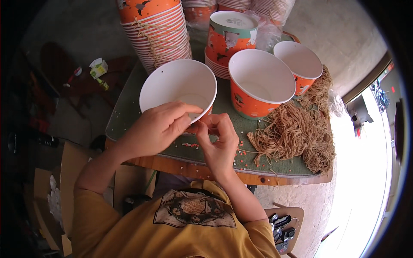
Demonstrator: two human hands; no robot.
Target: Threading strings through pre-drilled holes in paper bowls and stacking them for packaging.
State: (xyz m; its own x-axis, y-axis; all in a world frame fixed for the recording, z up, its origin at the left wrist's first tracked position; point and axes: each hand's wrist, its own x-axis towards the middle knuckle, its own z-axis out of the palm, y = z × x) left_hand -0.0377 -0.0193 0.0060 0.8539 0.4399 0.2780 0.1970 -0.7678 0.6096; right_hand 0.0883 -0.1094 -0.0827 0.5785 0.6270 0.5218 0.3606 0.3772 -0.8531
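Note:
A white-lined paper bucket [178, 81] with an orange outside stands tilted toward me at the near part of the table, a small dark hole near its far rim. My left hand [150, 129] grips its near right rim, fingers over the inside. Just outside that rim, my right hand [219, 144] is closed in a pinch with thumb and forefinger together. What the pinch holds is hidden. Right of this hand lies a heap of tan twine [288, 137], one loose strand trailing toward the hand.
Two more buckets [262, 77] [299, 60] stand open-side up to the right. Behind them is an upside-down bucket [232, 34] on a short stack. A tall twine-tied stack [159, 38] rises at the far left. Small paper dots [189, 145] litter the green tabletop [129, 116].

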